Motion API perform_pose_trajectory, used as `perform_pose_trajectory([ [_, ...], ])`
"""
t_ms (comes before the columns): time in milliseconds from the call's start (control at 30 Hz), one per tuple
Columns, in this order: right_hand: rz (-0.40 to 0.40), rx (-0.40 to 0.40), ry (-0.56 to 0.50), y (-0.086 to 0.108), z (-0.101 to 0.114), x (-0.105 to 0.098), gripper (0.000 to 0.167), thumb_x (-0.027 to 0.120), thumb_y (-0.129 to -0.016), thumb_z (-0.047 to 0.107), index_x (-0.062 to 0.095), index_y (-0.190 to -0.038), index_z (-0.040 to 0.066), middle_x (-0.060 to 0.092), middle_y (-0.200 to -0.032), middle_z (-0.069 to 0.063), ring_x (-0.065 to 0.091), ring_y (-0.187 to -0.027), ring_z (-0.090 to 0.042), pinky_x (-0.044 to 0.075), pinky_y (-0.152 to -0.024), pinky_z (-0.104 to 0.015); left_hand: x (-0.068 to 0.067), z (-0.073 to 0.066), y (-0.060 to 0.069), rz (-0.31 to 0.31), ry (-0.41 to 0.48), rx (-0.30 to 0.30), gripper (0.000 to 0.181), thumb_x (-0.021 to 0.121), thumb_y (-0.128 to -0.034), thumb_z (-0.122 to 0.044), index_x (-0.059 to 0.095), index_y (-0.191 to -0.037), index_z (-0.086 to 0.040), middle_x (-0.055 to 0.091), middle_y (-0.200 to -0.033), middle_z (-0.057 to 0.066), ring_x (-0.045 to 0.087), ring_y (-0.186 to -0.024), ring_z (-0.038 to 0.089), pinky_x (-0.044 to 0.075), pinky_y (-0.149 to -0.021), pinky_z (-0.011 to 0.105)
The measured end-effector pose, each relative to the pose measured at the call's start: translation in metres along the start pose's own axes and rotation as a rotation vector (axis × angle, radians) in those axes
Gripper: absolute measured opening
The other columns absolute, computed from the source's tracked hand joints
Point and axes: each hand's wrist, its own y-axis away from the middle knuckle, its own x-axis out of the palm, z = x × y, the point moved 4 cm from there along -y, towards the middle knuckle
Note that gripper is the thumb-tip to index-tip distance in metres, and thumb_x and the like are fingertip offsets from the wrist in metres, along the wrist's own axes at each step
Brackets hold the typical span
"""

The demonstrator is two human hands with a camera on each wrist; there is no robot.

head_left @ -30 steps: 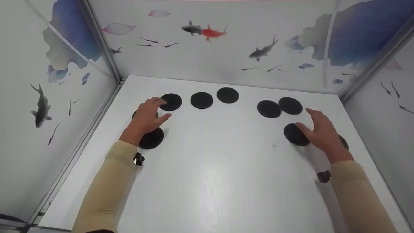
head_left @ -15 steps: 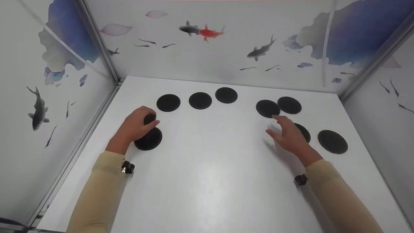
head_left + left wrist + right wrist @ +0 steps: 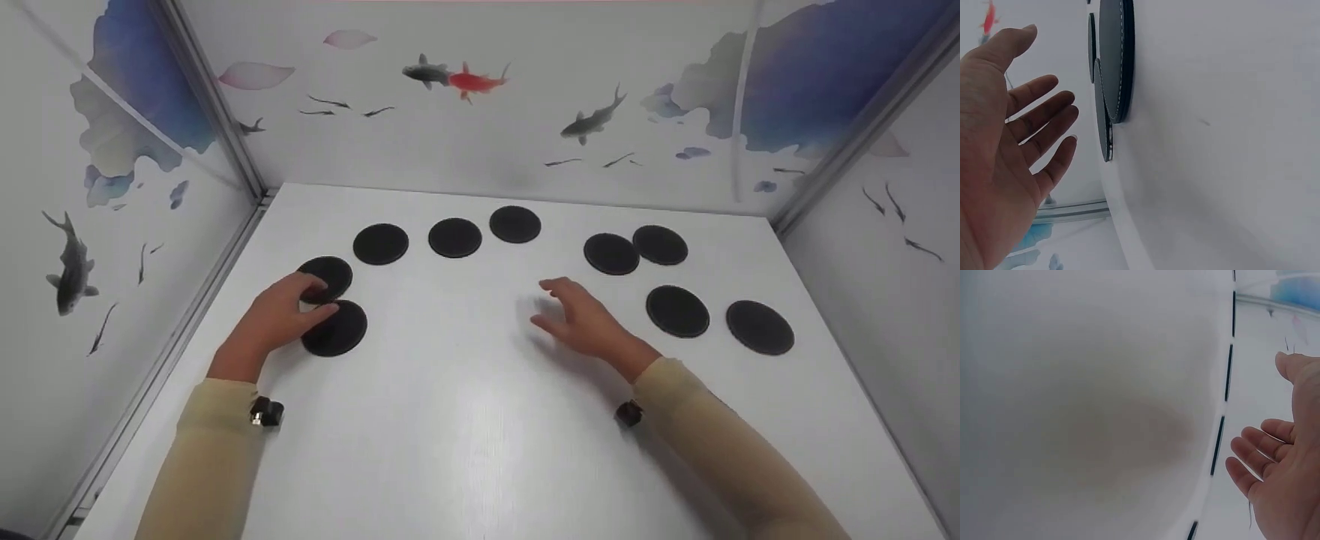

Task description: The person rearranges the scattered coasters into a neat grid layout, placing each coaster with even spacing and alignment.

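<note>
discs (image 3: pixel 341 334): two just below left hand (image 3: pixel 279 315), four rightward of right hand (image 3: pixel 589 321) | hands: thumbs wide of relaxed fingers

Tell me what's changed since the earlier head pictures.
The right hand has swept left, away from the right-hand black coasters, to over bare tabletop. The left hand has drawn back and slightly left. Neither hand has picked anything up; all nine black coasters lie as before.
</note>
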Motion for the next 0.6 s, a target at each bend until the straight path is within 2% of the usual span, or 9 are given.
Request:
perform_pose_trajectory([
  [233,0.088,-0.026,-0.064,-0.031,0.032,0.028,0.071,0.075,-0.107,0.041,0.050,-0.160,0.002,0.058,-0.154,-0.021,0.057,-0.144,-0.036,0.043,-0.123,-0.053,0.003,0.010,0.008,0.012,0.025,-0.024,0.070,0.078,-0.1024,-0.050,0.060,-0.146,0.001,0.065,-0.143,0.025,0.057,-0.139,0.045,0.041,-0.119,0.064],
  [433,0.159,-0.031,-0.126,-0.058,0.060,0.051,0.077,0.073,-0.107,0.048,0.046,-0.165,0.005,0.054,-0.161,-0.015,0.052,-0.149,-0.031,0.039,-0.127,-0.048,0.004,0.017,0.015,0.063,0.044,-0.074,0.084,0.084,-0.0960,-0.053,0.056,-0.151,0.004,0.060,-0.148,0.029,0.054,-0.139,0.047,0.042,-0.117,0.066],
  [600,0.186,-0.039,-0.180,-0.075,0.082,0.068,0.080,0.073,-0.106,0.050,0.044,-0.166,0.006,0.051,-0.163,-0.011,0.051,-0.150,-0.028,0.038,-0.127,-0.045,0.003,0.019,0.020,0.095,0.063,-0.101,0.094,0.088,-0.0912,-0.056,0.053,-0.152,0.007,0.056,-0.148,0.030,0.054,-0.138,0.047,0.044,-0.115,0.065],
])
